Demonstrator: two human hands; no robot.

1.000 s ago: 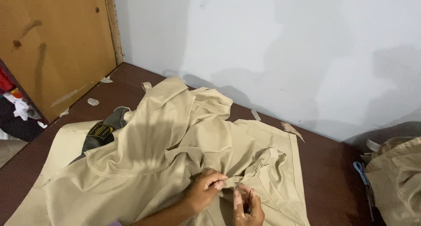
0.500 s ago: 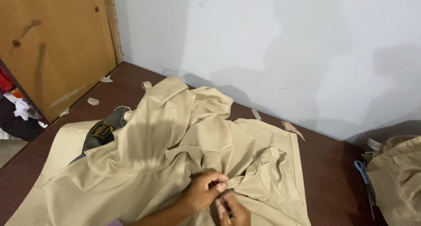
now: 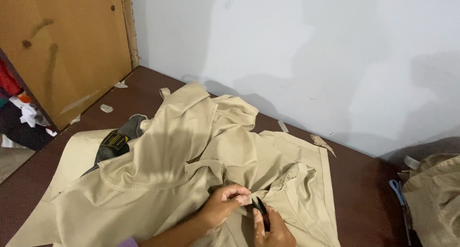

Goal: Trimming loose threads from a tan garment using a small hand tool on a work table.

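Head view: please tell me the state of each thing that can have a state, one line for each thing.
Beige garment: spread on the table, crumpled, folded over itself.
Left hand: pinching the beige fabric.
Right hand: closed around a small dark tool, tip at the fabric.
Wooden door: cannot tell if open or shut.
Second beige pile: heaped at the right edge.
Fabric scraps: scattered loose on the table.

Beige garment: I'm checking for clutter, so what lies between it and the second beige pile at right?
In the head view, bare brown table separates the beige garment from the second pile; a blue-handled tool lies by that pile's edge.
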